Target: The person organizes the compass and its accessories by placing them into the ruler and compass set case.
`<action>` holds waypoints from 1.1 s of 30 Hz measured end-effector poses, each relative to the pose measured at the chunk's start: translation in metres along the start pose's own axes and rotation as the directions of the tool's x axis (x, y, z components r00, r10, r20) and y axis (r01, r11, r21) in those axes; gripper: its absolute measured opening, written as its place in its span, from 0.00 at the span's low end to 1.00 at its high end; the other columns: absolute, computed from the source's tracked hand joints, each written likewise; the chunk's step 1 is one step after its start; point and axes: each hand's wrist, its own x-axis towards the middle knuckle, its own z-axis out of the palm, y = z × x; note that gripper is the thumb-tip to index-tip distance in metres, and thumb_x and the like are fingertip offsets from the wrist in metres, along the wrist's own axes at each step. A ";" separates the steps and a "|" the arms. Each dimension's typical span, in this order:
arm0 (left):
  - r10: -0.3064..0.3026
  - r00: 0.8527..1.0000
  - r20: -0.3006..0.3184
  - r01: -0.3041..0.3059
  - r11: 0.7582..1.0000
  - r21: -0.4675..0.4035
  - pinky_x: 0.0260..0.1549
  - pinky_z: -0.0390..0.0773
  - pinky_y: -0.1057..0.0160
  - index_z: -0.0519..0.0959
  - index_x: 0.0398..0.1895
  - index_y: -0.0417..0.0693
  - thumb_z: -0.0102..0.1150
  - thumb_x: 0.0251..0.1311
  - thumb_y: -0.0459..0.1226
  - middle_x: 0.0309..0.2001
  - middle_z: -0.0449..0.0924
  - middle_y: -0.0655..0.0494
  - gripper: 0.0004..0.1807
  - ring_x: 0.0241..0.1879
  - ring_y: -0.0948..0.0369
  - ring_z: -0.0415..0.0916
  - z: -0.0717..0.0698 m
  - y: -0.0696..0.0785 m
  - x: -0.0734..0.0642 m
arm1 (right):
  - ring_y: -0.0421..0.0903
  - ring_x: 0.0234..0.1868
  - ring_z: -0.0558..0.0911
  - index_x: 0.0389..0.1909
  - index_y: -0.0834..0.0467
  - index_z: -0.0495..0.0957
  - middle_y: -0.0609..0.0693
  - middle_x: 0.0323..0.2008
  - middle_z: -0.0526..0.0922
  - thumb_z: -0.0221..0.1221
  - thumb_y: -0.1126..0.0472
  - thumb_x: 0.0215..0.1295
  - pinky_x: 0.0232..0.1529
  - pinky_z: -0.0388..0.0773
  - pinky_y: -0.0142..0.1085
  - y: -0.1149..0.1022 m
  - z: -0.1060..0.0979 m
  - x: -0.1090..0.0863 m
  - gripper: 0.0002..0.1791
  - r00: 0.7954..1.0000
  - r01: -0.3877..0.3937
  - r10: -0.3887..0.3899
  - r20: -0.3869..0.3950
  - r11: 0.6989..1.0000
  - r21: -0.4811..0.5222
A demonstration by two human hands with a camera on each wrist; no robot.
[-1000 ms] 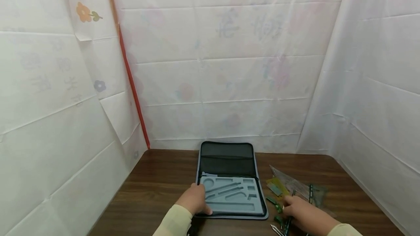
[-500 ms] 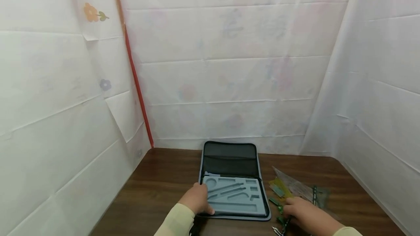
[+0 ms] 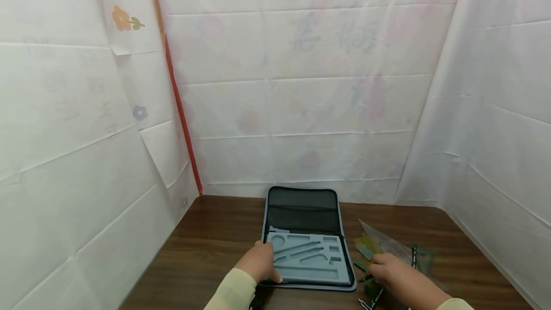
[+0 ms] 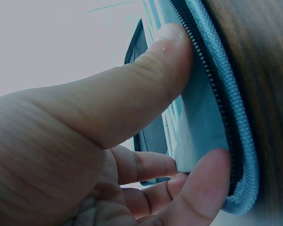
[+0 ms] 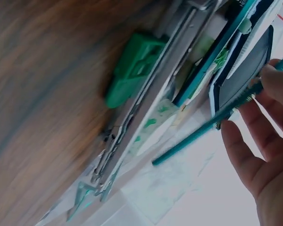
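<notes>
A zip case (image 3: 303, 198) lies open on the table, its lower half filled by a pale blue-grey tray (image 3: 286, 275) with moulded recesses. My left hand (image 3: 257, 261) holds the tray's and case's near left corner; in the left wrist view the thumb (image 4: 165, 70) rests along the tray's side beside the zip. My right hand (image 3: 392, 274), right of the case, pinches a dark green pencil (image 5: 193, 141) between thumb and fingers. Under and around that hand lie a silver compass (image 3: 364, 304), a clear set square (image 3: 383, 241) and a green plastic piece (image 5: 132, 68).
Yellow-green flat pieces (image 3: 366, 245) lie just right of the case. Another dark pencil (image 3: 414, 256) lies over a greenish clear sheet (image 3: 426, 260). White sheets (image 3: 301, 109) hang behind and on both sides of the brown table (image 3: 206, 233).
My right hand has shifted slightly toward the back, and a pencil end now shows left of its fingertips. The left hand stays at the case corner. The head view has shifted slightly.
</notes>
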 end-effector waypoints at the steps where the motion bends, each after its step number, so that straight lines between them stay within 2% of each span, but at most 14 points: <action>1: 0.000 1.000 0.001 0.000 1.000 0.002 0.55 0.81 0.37 0.73 0.70 0.33 0.87 0.47 0.42 0.76 0.60 0.22 0.48 0.59 0.34 0.80 0.000 0.000 0.000 | 0.25 0.30 0.56 0.40 0.42 0.79 0.32 0.31 0.63 0.64 0.68 0.73 0.27 0.58 0.27 -0.002 0.000 0.001 0.14 1.000 -0.013 0.013 -0.004 1.000 -0.005; 4: 0.005 1.000 0.002 -0.006 1.000 0.007 0.55 0.81 0.37 0.73 0.69 0.32 0.87 0.47 0.42 0.75 0.61 0.22 0.48 0.59 0.34 0.80 0.000 0.000 -0.001 | 0.25 0.31 0.59 0.48 0.42 0.83 0.32 0.33 0.67 0.66 0.70 0.70 0.28 0.61 0.27 -0.007 -0.001 0.005 0.18 0.999 -0.040 0.039 -0.019 0.998 -0.053; 6: 0.007 1.000 0.004 -0.007 1.000 0.013 0.55 0.81 0.38 0.74 0.69 0.32 0.87 0.47 0.43 0.75 0.62 0.23 0.47 0.59 0.34 0.80 0.000 0.000 -0.001 | 0.25 0.32 0.64 0.52 0.44 0.85 0.34 0.35 0.72 0.67 0.72 0.68 0.28 0.64 0.27 -0.010 0.000 0.008 0.21 0.998 -0.058 0.057 -0.030 0.997 -0.049; 9: 0.007 1.000 -0.001 -0.007 1.000 0.012 0.55 0.82 0.38 0.74 0.68 0.32 0.87 0.47 0.42 0.74 0.62 0.22 0.47 0.58 0.34 0.80 0.000 0.000 -0.002 | 0.26 0.35 0.70 0.52 0.46 0.86 0.36 0.38 0.77 0.68 0.74 0.65 0.29 0.70 0.27 -0.014 0.003 0.016 0.22 0.997 -0.058 0.055 -0.055 0.997 -0.054; 11: 0.006 1.000 -0.007 -0.006 1.000 0.013 0.55 0.82 0.38 0.74 0.68 0.32 0.87 0.47 0.42 0.74 0.63 0.22 0.47 0.57 0.34 0.81 0.000 0.000 -0.002 | 0.27 0.34 0.69 0.51 0.46 0.86 0.35 0.37 0.75 0.68 0.73 0.66 0.29 0.69 0.28 -0.016 0.006 0.021 0.20 0.997 -0.056 0.053 -0.049 0.996 -0.063; 16: 0.017 1.000 -0.008 -0.017 1.000 0.007 0.54 0.82 0.38 0.74 0.68 0.32 0.87 0.47 0.43 0.74 0.62 0.21 0.47 0.57 0.34 0.81 -0.001 0.000 -0.003 | 0.28 0.29 0.63 0.49 0.42 0.86 0.32 0.33 0.71 0.66 0.71 0.68 0.28 0.62 0.29 -0.017 0.008 0.026 0.20 0.991 -0.122 0.124 0.058 0.992 -0.028; 21: 0.024 1.000 -0.016 -0.024 0.999 0.021 0.55 0.82 0.39 0.74 0.69 0.32 0.87 0.47 0.43 0.74 0.63 0.22 0.47 0.58 0.35 0.81 -0.003 0.000 -0.002 | 0.28 0.31 0.66 0.47 0.38 0.85 0.32 0.36 0.73 0.68 0.67 0.69 0.30 0.67 0.28 -0.012 0.011 0.026 0.18 0.974 -0.182 0.178 0.138 0.983 0.015; 24: 0.032 0.999 -0.022 -0.031 0.999 0.036 0.55 0.82 0.39 0.75 0.68 0.32 0.87 0.47 0.44 0.73 0.64 0.22 0.47 0.58 0.35 0.81 -0.003 0.000 -0.001 | 0.28 0.30 0.66 0.43 0.37 0.82 0.32 0.35 0.72 0.68 0.65 0.70 0.29 0.67 0.28 -0.010 0.014 0.026 0.16 0.976 -0.172 0.167 0.143 0.985 0.030; 27: 0.029 0.999 -0.016 -0.028 0.999 0.036 0.56 0.82 0.39 0.75 0.68 0.32 0.87 0.47 0.44 0.74 0.64 0.22 0.47 0.59 0.35 0.80 -0.002 0.000 -0.001 | 0.27 0.30 0.65 0.43 0.38 0.82 0.33 0.35 0.71 0.68 0.66 0.70 0.28 0.66 0.28 -0.010 0.015 0.029 0.16 0.983 -0.142 0.137 0.122 0.989 0.040; 31: 0.018 1.000 -0.010 -0.018 1.000 0.022 0.55 0.82 0.39 0.75 0.67 0.32 0.87 0.48 0.43 0.74 0.64 0.22 0.46 0.59 0.35 0.80 -0.002 0.000 0.000 | 0.27 0.32 0.65 0.47 0.40 0.83 0.34 0.37 0.72 0.68 0.68 0.69 0.29 0.65 0.28 -0.009 0.019 0.035 0.17 0.994 -0.076 0.076 0.082 0.997 0.004; 33: 0.017 1.000 -0.009 -0.017 1.000 0.015 0.55 0.82 0.38 0.75 0.67 0.32 0.87 0.47 0.43 0.73 0.64 0.22 0.46 0.58 0.35 0.80 -0.001 0.001 0.000 | 0.28 0.32 0.63 0.46 0.39 0.83 0.34 0.37 0.71 0.69 0.67 0.68 0.30 0.65 0.28 -0.008 0.021 0.038 0.17 0.996 -0.062 0.063 0.070 0.998 -0.018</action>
